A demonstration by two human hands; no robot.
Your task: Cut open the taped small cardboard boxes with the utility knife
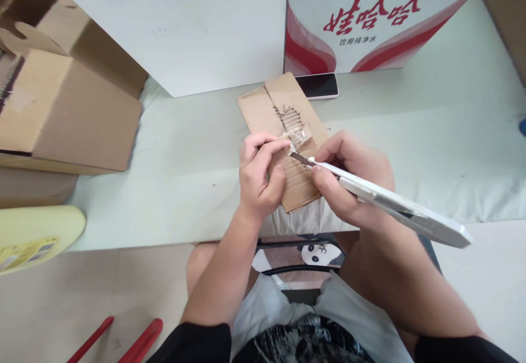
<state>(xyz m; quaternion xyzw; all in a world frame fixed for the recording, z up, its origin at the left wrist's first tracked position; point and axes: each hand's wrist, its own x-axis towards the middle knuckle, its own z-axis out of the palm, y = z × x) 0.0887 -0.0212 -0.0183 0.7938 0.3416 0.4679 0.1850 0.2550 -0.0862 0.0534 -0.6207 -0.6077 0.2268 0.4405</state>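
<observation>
My right hand (pixel 353 174) is closed around a utility knife (pixel 390 201) with a white handle, its dark blade out and angled to the left. The blade tip meets a small piece of clear plastic (pixel 296 134), which looks like tape or film. Fingertips of my left hand (pixel 261 174) pinch at that plastic, close beside the blade. Under both hands lies a flat piece of brown cardboard (pixel 257 104), its surface torn open to show the corrugated ridges. My left hand partly covers its near left side.
A phone (pixel 318 85) lies just beyond the cardboard, against a white and red printed box (pixel 349 29). Brown boxes (pixel 88 116) stand at the left, above a yellow rounded object (pixel 45 231). Pale green cloth (pixel 184 199) covers the table. Red bars (pixel 142 341) show below.
</observation>
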